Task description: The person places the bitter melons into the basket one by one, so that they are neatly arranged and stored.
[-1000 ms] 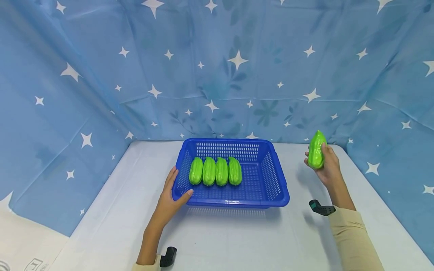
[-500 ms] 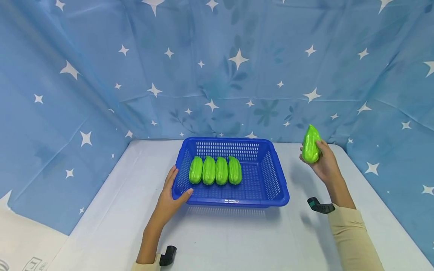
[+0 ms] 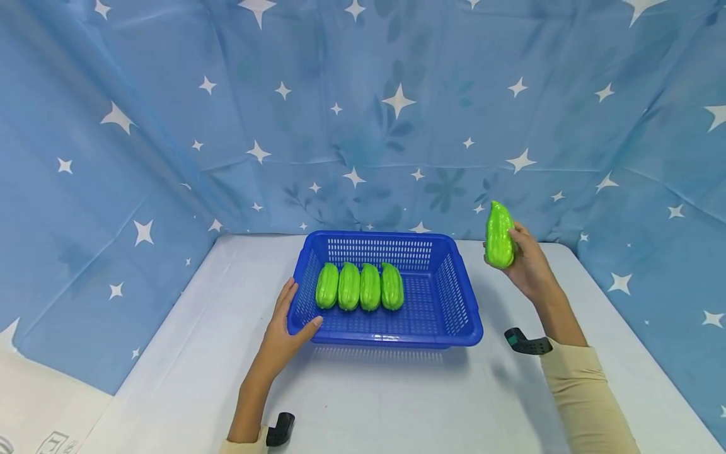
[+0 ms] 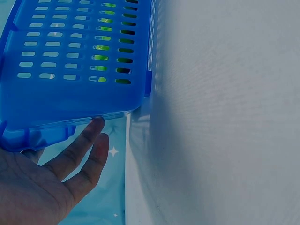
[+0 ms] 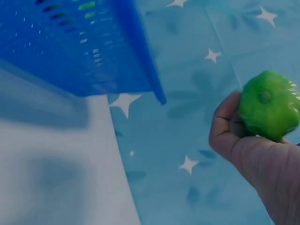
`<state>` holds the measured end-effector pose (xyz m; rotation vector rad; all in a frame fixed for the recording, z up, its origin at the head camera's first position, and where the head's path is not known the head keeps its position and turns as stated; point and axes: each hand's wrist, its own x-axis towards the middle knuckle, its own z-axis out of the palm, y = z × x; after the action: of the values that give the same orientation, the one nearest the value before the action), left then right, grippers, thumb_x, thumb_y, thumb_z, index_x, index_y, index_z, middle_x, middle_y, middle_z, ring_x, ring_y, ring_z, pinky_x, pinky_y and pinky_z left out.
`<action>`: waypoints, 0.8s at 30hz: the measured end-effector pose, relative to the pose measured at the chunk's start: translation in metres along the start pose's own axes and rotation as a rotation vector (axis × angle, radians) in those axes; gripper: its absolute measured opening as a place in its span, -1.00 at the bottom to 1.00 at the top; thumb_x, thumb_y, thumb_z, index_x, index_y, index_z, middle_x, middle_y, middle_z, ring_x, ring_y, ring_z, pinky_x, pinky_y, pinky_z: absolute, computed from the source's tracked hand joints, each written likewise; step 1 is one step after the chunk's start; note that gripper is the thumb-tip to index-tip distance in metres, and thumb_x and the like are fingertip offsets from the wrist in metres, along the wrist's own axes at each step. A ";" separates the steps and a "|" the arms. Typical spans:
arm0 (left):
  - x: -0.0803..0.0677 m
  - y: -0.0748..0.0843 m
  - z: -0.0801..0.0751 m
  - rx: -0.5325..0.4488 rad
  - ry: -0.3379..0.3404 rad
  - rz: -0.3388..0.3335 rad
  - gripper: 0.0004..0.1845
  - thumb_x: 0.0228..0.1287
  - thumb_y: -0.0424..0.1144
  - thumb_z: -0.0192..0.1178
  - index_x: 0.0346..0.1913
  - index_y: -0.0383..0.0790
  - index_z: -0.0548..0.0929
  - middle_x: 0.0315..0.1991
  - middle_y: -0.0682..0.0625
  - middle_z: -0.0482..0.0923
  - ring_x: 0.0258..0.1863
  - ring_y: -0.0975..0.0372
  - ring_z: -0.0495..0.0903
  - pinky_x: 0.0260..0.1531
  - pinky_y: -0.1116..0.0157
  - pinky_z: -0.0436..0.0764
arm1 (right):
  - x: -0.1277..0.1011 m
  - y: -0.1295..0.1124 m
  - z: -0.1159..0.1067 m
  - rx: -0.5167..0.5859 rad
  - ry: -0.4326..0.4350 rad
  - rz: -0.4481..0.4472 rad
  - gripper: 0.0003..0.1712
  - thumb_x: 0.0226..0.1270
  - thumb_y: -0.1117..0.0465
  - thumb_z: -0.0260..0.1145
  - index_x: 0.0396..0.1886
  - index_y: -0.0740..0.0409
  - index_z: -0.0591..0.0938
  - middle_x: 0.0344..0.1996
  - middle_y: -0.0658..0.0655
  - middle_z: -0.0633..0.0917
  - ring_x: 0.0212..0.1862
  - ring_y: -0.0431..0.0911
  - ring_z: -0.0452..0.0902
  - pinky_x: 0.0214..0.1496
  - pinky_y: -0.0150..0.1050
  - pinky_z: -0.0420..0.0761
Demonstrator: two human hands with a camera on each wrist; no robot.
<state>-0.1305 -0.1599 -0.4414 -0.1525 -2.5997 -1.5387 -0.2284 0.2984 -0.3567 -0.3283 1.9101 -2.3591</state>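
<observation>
A blue plastic basket (image 3: 391, 337) with slotted walls stands on the white table. Several bright green, ribbed bitter melons (image 3: 348, 287) lie side by side in its left half. My left hand (image 3: 282, 334) holds the basket's near left corner, thumb over the front rim and fingers along the left side; in the left wrist view its fingertips (image 4: 97, 124) reach the basket's edge. Raised beyond the basket's right side, my right hand (image 3: 530, 261) grips another bitter melon (image 3: 500, 236), its pointed tip upward. The right wrist view shows the rounded end of this bitter melon (image 5: 267, 101).
A blue cloth (image 3: 363, 126) with white stars hangs behind and at both sides of the white table (image 3: 368, 397). The basket's right half shows its bare slotted floor (image 3: 422, 302). Each wrist wears a black camera mount, as on the right wrist mount (image 3: 527, 342).
My right hand has moved left and slightly up with the bitter melon, closer to the basket. The left hand, the basket and the bitter melons inside have stayed in place.
</observation>
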 end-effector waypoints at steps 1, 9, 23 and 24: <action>0.000 0.000 0.000 0.000 -0.001 -0.002 -0.02 0.23 0.13 0.27 0.57 -0.01 -0.04 0.60 0.11 -0.24 0.59 0.01 -0.20 0.42 -0.23 0.05 | 0.001 -0.002 0.004 -0.017 0.000 0.018 -0.29 0.62 0.02 -0.17 0.56 0.03 -0.23 0.15 -0.03 0.25 0.12 -0.13 0.35 0.01 -0.37 0.61; 0.000 0.001 0.000 0.004 -0.004 -0.010 -0.02 0.24 0.14 0.26 0.57 0.00 -0.04 0.60 0.12 -0.24 0.59 0.01 -0.20 0.43 -0.23 0.04 | 0.009 -0.012 0.033 -0.140 -0.018 0.097 -0.25 0.57 0.07 0.00 0.54 0.17 -0.10 0.12 0.04 0.30 0.09 -0.15 0.42 -0.02 -0.37 0.63; 0.001 -0.001 0.001 -0.008 -0.001 -0.012 -0.02 0.22 0.15 0.28 0.57 0.02 -0.04 0.60 0.16 -0.24 0.59 0.03 -0.21 0.43 -0.24 0.02 | 0.021 -0.011 0.067 -0.554 0.017 0.259 -0.22 0.51 -0.05 0.08 0.54 0.16 0.07 0.36 0.43 0.30 0.32 0.23 0.37 0.29 0.14 0.47; 0.001 -0.001 0.001 -0.009 -0.001 -0.014 -0.01 0.22 0.15 0.28 0.57 0.02 -0.04 0.60 0.16 -0.24 0.59 0.03 -0.21 0.43 -0.24 0.02 | 0.022 -0.011 0.070 -0.578 0.018 0.268 -0.22 0.51 -0.05 0.09 0.54 0.18 0.06 0.37 0.45 0.30 0.35 0.27 0.34 0.32 0.18 0.43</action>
<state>-0.1317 -0.1597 -0.4424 -0.1368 -2.6000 -1.5560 -0.2336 0.2298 -0.3299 -0.0749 2.4345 -1.6203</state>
